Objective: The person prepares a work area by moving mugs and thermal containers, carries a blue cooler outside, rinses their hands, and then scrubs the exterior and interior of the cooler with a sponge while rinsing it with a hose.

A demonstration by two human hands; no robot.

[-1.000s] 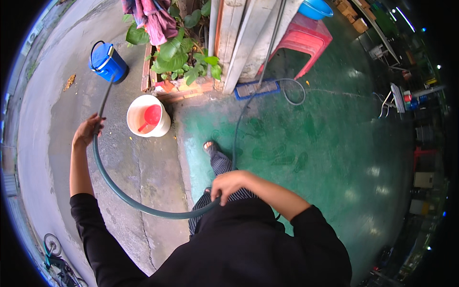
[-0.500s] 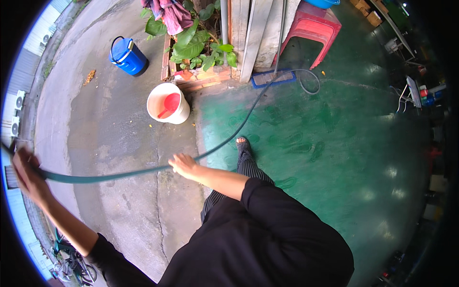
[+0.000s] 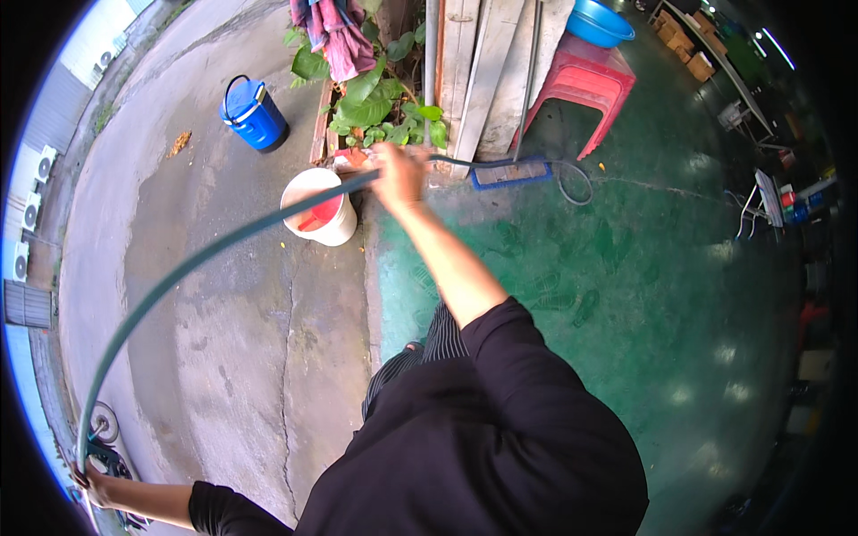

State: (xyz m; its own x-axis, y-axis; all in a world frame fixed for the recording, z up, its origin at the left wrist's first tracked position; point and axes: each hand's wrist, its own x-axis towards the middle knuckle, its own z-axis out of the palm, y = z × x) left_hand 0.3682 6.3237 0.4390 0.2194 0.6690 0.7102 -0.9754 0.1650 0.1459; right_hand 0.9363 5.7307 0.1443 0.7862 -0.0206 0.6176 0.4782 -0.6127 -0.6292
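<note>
Cracked grey concrete (image 3: pixel 232 357) meets a green-painted floor (image 3: pixel 626 295) under the person in a black top. At the lower left edge the left hand (image 3: pixel 94 478) is closed around a green garden hose (image 3: pixel 179 277) (the fingers are half lost in the rim's blur). From there the hose arcs up and across to the right hand (image 3: pixel 398 174), stretched out ahead and gripping it tight, then runs on to a loop (image 3: pixel 572 179) on the green floor. Just beyond that hand stands a white bucket (image 3: pixel 344 228) with something red inside. Farther off are leafy plants (image 3: pixel 371 98), a blue lidded pail (image 3: pixel 253 114), leaning planks (image 3: pixel 487 62) and a red plastic stool (image 3: pixel 585 85).
</note>
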